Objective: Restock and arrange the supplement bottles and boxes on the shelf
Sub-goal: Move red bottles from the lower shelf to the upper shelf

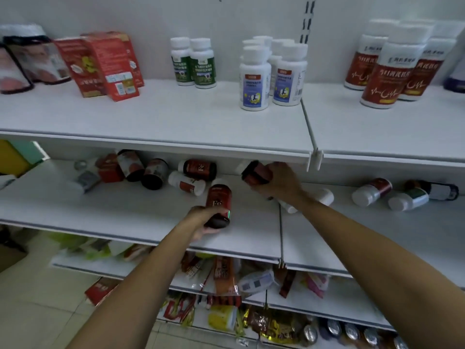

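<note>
My left hand [203, 221] grips a dark bottle with a red label [218, 200] by its base, just above the middle shelf [125, 212]. Farther back, under the lip of the upper shelf [176, 114], my right hand [281, 181] holds a second dark red-labelled bottle [255, 172], tilted. More bottles lie toppled on the middle shelf: a dark red one [200, 169], a white one with a red label [186, 183], two dark jars [142, 168]. On the upper shelf stand green-labelled bottles [193, 62], blue-labelled white bottles [271, 74], red-labelled white bottles [392, 66] and red boxes [105, 64].
Toppled white bottles [392, 195] lie on the right section of the middle shelf, and one lies under my right wrist [327, 196]. A small red box [109, 168] sits at the back left. Lower shelves hold snack packets [224, 278]. Dark pouches [25, 61] stand at the upper left.
</note>
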A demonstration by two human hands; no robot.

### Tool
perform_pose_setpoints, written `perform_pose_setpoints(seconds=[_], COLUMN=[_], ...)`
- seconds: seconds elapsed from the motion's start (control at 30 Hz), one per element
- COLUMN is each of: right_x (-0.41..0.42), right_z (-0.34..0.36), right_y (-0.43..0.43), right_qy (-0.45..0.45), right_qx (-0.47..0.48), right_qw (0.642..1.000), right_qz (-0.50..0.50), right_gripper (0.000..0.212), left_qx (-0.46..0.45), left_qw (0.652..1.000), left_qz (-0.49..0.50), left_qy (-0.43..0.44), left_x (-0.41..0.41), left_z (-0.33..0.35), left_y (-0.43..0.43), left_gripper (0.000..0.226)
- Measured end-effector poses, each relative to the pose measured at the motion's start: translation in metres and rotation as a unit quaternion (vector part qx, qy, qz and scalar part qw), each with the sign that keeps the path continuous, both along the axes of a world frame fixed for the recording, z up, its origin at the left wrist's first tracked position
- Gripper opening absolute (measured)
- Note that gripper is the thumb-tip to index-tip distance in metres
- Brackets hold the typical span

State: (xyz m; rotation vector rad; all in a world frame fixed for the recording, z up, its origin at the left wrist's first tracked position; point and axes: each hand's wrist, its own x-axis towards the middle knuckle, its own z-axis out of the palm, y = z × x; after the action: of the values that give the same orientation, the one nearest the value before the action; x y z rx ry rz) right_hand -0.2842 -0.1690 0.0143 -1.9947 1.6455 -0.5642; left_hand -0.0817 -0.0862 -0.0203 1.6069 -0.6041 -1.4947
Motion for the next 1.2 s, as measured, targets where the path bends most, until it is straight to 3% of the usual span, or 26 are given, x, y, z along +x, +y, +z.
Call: perform_pose_setpoints(seconds=[0.07, 0.13, 0.2, 0.33, 0.43, 0.5, 0.57, 0.7, 0.87, 0.93, 1.0, 1.07, 1.2], right_x=[0.022, 0.050, 0.082, 0.147, 0.196, 0.230, 0.262, 0.315, 0.371, 0.392, 0.412, 0.433, 0.479], right_z=[0.005, 0.014, 0.020, 0.038, 0.049, 0.059, 0.070, 0.084, 0.100, 0.109, 0.115, 0.117, 0.136], right_y=[0.027, 0.058, 0.084, 0.130, 0.158, 0.177, 0.195, 0.218, 0.226, 0.225, 0.221, 0.212, 0.186], right_qy=[-0.042, -0.133, -0.219, -0.361, -0.437, -0.445, -0.414, -0.367, -0.370, -0.395, -0.439, -0.468, -0.446], right_qx=[0.053, 0.126, 0.180, 0.330, 0.410, 0.396, 0.369, 0.358, 0.344, 0.357, 0.405, 0.424, 0.345], right_qw=[0.997, 0.981, 0.956, 0.868, 0.791, 0.786, 0.806, 0.819, 0.813, 0.798, 0.751, 0.718, 0.749], right_qz=[0.038, 0.060, 0.081, 0.089, 0.123, 0.166, 0.207, 0.258, 0.288, 0.281, 0.280, 0.293, 0.348], right_gripper=[0.036, 0.056, 0.056, 0.022, 0.022, 0.025, 0.037, 0.037, 0.037, 0.033, 0.025, 0.032, 0.049], left_qx=[-0.009, -0.014, -0.014, -0.031, -0.063, -0.083, -0.103, -0.135, -0.163, -0.176, -0.192, -0.206, -0.223], left_qw=[1.000, 0.999, 0.997, 0.991, 0.982, 0.974, 0.965, 0.948, 0.928, 0.920, 0.913, 0.905, 0.900], left_qz=[0.009, 0.031, 0.070, 0.133, 0.172, 0.202, 0.229, 0.262, 0.297, 0.308, 0.317, 0.328, 0.337], left_qy=[0.024, 0.033, 0.033, 0.004, -0.034, -0.052, -0.071, -0.115, -0.153, -0.167, -0.172, -0.174, -0.163], left_x=[0.013, 0.033, 0.059, 0.115, 0.151, 0.173, 0.194, 0.231, 0.265, 0.279, 0.294, 0.313, 0.361], left_z=[0.008, 0.017, 0.026, 0.048, 0.071, 0.089, 0.105, 0.126, 0.147, 0.155, 0.161, 0.164, 0.173], left_y=[0.029, 0.060, 0.093, 0.163, 0.210, 0.236, 0.258, 0.292, 0.308, 0.307, 0.304, 0.295, 0.263], left_gripper=[0.046, 0.034, 0.023, 0.021, 0.034, 0.031, 0.034, 0.047, 0.044, 0.040, 0.034, 0.031, 0.041])
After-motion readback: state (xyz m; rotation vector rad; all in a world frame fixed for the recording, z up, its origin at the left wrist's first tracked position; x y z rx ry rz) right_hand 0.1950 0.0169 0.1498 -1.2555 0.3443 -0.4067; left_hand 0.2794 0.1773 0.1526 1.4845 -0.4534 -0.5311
